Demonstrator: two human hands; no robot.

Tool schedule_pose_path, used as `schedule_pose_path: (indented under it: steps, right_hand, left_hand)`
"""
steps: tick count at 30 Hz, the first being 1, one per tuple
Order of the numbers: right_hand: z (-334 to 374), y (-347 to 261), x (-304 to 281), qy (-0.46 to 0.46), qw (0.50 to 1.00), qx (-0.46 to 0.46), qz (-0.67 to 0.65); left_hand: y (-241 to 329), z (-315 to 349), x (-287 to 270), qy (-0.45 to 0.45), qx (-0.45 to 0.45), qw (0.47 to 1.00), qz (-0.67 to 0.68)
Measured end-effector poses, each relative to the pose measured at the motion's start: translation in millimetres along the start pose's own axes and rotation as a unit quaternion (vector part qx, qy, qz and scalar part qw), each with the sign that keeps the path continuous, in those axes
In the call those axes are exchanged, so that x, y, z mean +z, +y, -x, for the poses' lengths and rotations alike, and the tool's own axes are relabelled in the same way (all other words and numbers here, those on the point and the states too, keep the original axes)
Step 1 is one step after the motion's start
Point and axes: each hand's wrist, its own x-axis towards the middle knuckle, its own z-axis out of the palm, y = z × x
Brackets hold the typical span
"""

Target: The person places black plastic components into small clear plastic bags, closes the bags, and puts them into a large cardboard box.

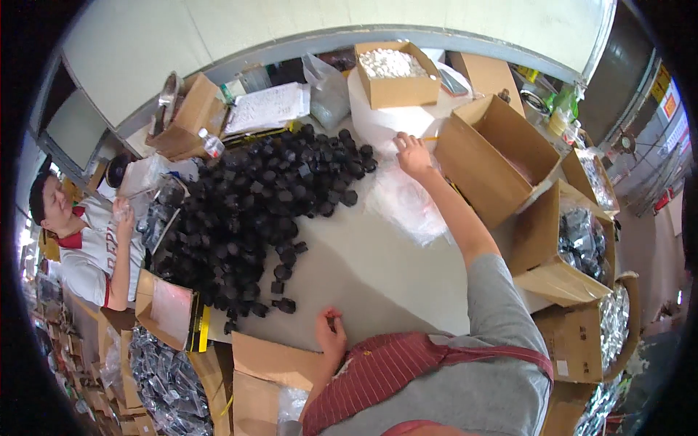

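Observation:
My left hand is low over the near edge of the grey table. Its fingers are curled round something small and dark that I cannot make out. My right arm stretches far forward, and the right hand hovers by the far end of a pile of clear plastic bags, before a white rounded surface. Those fingers are bent together; what they hold, if anything, is hidden. A big heap of small black faceted pieces covers the table's left half, with a few loose ones at its near edge.
A carton of small white pieces stands at the back. An open carton and a carton of dark wrapped pieces line the right. Papers and a small bottle lie far left. Another person works at the left.

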Motion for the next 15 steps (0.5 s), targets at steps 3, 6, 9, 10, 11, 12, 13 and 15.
schedule_pose_path:
  steps: [3,6,9,10,11,12,13,15]
  right_hand:
    - [-33.2,-29.0,9.3,0.006,0.954,-0.223,0.199]
    - [-40.9,-37.9,28.7,-0.066,0.947,-0.228,0.217]
    - [-44.4,-17.5,61.0,-0.129,0.936,-0.191,0.267]
    - [-38.2,-9.0,65.2,-0.092,0.946,-0.176,0.258]
    - [-35.8,-0.6,69.2,-0.056,0.954,-0.159,0.248]
    - [-35.9,-4.7,64.1,-0.029,0.955,-0.186,0.230]
    - [-36.4,-11.5,52.9,-0.033,0.953,-0.196,0.230]
    - [-40.3,-20.3,23.5,-0.078,0.957,-0.199,0.196]
  left_hand:
    - [-18.4,9.8,-1.4,0.009,0.016,0.999,-0.030]
    - [-8.6,6.0,-3.1,0.007,0.008,0.999,-0.039]
    - [-11.4,1.7,1.0,-0.003,0.043,0.997,-0.067]
    - [-13.4,3.8,0.8,-0.023,0.041,0.997,-0.059]
    - [-15.9,2.9,2.1,-0.017,0.036,0.998,-0.055]
    - [-18.6,3.9,1.8,-0.019,0.015,0.999,-0.038]
    - [-18.2,6.0,1.2,-0.026,-0.004,0.999,-0.020]
    - [-12.0,7.9,-2.8,-0.018,0.003,0.999,-0.029]
